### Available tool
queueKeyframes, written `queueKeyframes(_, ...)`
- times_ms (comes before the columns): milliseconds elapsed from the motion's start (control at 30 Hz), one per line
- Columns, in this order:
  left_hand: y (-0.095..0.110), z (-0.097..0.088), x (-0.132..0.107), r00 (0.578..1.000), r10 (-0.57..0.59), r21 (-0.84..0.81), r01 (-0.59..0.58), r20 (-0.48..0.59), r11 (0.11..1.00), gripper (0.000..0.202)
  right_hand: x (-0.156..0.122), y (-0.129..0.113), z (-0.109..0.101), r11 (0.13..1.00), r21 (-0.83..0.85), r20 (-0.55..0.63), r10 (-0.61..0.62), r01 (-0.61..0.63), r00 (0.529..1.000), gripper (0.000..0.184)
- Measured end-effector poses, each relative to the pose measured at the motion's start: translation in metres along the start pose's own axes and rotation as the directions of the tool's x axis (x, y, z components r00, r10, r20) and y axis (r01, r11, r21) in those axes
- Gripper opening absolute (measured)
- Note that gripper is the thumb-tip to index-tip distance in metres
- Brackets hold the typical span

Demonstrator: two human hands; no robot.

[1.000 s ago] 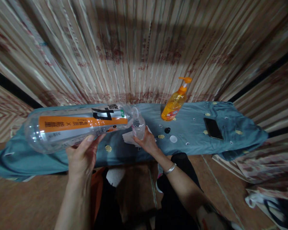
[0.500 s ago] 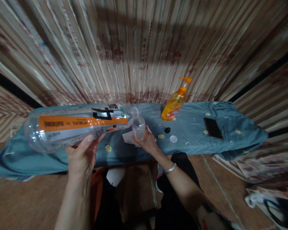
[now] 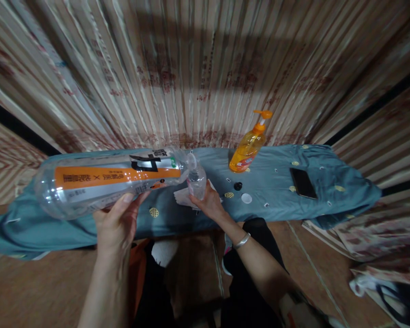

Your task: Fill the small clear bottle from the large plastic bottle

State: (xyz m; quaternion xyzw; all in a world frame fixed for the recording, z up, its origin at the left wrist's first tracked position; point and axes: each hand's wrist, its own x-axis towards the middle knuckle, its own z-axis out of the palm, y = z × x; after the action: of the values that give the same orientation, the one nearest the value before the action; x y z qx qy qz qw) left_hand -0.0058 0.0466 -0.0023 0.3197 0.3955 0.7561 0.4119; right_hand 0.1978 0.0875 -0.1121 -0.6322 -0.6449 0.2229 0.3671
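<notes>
My left hand [image 3: 118, 223] grips a large clear plastic bottle [image 3: 105, 180] with an orange and white label, held almost level with its neck pointing right. The neck meets the mouth of a small clear bottle [image 3: 196, 181], which my right hand [image 3: 210, 203] holds upright on the blue cloth [image 3: 276, 196]. A silver bracelet sits on my right wrist. White paper [image 3: 182, 197] lies under the small bottle.
An orange pump bottle [image 3: 248, 146] leans at the back of the cloth. A small black cap [image 3: 238, 186] and a white cap [image 3: 246, 198] lie near it. A black phone [image 3: 303, 183] rests to the right. Striped fabric hangs behind; bags lie at lower right.
</notes>
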Motion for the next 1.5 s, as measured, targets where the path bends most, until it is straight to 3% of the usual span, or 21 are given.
queueKeyframes(267,0.000,0.001,0.002,1.000,0.021,-0.023,-0.021,0.002,1.000,0.032,0.001,0.003,0.001,1.000,0.006,0.000,-0.028,0.028,1.000,0.065)
queueKeyframes(867,0.001,0.003,0.002,0.999,-0.002,0.001,0.002,-0.042,1.000,0.039,0.001,-0.007,-0.006,0.999,0.019,0.050,0.030,-0.031,0.998,0.065)
queueKeyframes(1067,0.001,0.003,0.001,1.000,0.014,-0.028,-0.015,-0.026,0.999,0.034,0.001,-0.006,-0.006,0.999,0.041,0.079,0.030,-0.034,0.996,0.066)
queueKeyframes(1500,0.002,0.006,0.002,1.000,0.024,-0.020,-0.024,0.004,1.000,0.035,0.001,-0.003,-0.003,0.997,0.077,0.033,0.019,-0.022,0.999,0.062)
